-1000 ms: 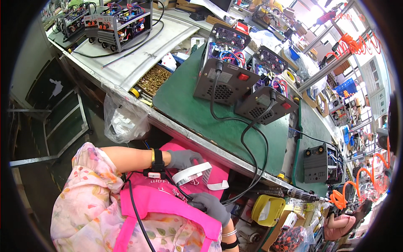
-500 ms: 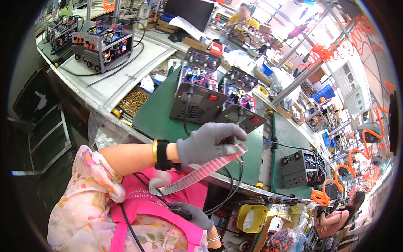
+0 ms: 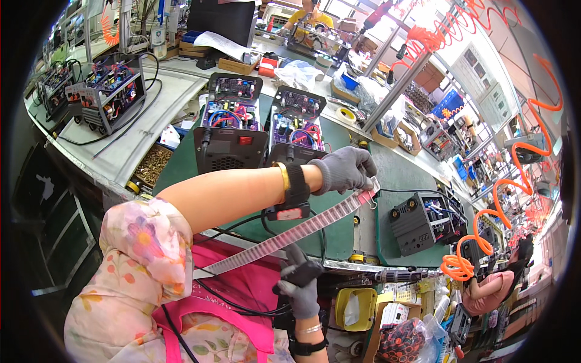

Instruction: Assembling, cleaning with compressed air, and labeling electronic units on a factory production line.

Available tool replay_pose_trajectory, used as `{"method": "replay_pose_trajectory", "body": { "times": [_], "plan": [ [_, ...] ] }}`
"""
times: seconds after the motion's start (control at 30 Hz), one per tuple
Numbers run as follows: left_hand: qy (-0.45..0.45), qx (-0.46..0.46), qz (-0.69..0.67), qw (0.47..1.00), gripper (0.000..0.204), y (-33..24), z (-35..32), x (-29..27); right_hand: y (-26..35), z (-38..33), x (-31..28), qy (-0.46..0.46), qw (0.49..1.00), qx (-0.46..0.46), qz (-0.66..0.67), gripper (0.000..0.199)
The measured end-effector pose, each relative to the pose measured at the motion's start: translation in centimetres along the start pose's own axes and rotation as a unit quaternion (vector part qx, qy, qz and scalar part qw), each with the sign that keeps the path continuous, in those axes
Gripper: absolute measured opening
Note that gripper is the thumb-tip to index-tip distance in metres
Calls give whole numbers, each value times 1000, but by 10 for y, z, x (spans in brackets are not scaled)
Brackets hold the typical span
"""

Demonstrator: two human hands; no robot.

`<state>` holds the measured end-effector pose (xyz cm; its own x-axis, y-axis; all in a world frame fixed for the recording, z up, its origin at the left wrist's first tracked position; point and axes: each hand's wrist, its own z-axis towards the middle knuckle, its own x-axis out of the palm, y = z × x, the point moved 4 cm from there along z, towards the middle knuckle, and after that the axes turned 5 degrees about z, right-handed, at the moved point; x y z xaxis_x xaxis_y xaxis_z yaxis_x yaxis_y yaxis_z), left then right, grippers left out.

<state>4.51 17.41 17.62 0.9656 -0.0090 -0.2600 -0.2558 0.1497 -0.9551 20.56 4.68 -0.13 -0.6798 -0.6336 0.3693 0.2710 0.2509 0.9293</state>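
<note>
My left hand (image 3: pixel 348 171), in a grey glove, reaches across the bench edge. Its fingers pinch the far end of a long, pale, ladder-marked label strip (image 3: pixel 284 238). A wire binder clip (image 3: pixel 371 198) hangs at that end, and the strip slants down to the pink apron (image 3: pixel 242 275). Lower down, my gloved right hand (image 3: pixel 302 296) is closed around a blocky black piece (image 3: pixel 302 274), whose kind I cannot make out; black cable runs close by. Beyond my left forearm stand two machines with open tops, a left one (image 3: pixel 230 148) and a right one (image 3: pixel 298 142), circuit boards and coloured wires showing.
A third machine (image 3: pixel 417 222) sits on the green mat at right. Further open units (image 3: pixel 112 91) stand at far left, near a bin of brass-coloured parts (image 3: pixel 152 166). Coiled orange hose (image 3: pixel 458 266) hangs beside a power screwdriver (image 3: pixel 399 276). A yellow bin (image 3: pixel 354 308) is below; co-workers are farther off.
My left hand has moved right and away from me, drawing the strip out longer. The right hand has risen with the black piece. The whole view has shifted.
</note>
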Motion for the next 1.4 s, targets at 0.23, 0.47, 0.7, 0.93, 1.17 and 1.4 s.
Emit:
{"method": "replay_pose_trajectory", "body": {
  "times": [0.23, 0.47, 0.7, 0.93, 1.17, 1.4],
  "plan": [
    [-140, 91, 274, 947, 48, 28, 34, 3, 1, 42, 8, -106, 992, 20, 67, 36],
    [35, 105, 248, 962, 75, 37, -129, -5, 14, 70, -52, -171, 946, 60, 269, 28],
    [12, 22, 270, 963, 83, 111, -206, 3, 23, 78, -55, -117, 936, 62, 327, 25],
    [52, 18, 159, 986, 79, 132, -193, 11, 14, 93, -70, -158, 943, 37, 290, 22],
    [78, -22, -128, 988, 36, 136, -205, 24, 39, 68, -71, -296, 941, -73, 148, 39],
    [38, -29, -253, 966, 53, 112, -203, 25, 63, 20, -80, -158, 917, -91, 355, 58]
  ]
}}
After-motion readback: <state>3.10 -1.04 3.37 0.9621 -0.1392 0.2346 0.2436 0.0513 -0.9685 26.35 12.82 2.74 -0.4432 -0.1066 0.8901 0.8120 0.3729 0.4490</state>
